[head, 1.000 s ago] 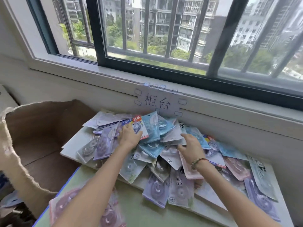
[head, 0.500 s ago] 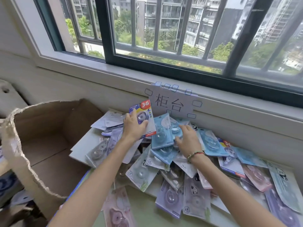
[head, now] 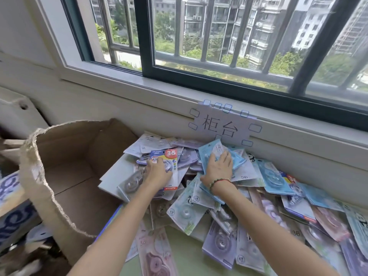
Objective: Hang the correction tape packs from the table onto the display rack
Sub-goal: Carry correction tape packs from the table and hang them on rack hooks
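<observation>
Gripping packs: left hand (head: 158,172) white one (head: 169,162), right hand (head: 218,168) blue one (head: 214,150).

Packs (head: 235,198) piled all over the tabletop (head: 187,255) under the window (head: 219,46), paper sign (head: 223,126) stuck on the wall behind them, open cardboard box (head: 65,176) off to the left.
</observation>
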{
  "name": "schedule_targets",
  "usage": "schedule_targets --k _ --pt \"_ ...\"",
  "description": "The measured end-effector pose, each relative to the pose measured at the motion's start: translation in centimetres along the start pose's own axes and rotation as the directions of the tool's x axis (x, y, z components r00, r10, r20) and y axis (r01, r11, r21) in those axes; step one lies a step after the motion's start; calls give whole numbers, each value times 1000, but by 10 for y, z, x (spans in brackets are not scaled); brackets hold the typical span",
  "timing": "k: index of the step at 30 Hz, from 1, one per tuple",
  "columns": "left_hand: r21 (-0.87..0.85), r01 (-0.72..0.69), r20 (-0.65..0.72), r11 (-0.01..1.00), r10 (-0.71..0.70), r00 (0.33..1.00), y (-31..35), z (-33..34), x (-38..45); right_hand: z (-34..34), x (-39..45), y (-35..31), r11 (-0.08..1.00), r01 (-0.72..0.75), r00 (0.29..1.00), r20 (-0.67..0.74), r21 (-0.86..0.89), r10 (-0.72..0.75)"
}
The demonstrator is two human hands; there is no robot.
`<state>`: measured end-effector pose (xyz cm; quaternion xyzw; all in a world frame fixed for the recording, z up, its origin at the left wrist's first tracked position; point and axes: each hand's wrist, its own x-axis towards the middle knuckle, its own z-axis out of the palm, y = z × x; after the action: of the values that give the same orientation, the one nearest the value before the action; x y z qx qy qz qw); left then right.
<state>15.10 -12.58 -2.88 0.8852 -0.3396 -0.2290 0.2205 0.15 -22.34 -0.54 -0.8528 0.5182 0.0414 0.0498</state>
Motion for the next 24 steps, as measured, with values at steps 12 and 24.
schedule_targets --k 12,24 --pt "60 53 -39 997 -50 998 3 9 0 -2 -10 -3 991 -125 992 -21 40 126" --pt "-129 -158 -238 979 124 963 20 -1 -31 -24 -46 25 924 -260 961 -19 280 276"
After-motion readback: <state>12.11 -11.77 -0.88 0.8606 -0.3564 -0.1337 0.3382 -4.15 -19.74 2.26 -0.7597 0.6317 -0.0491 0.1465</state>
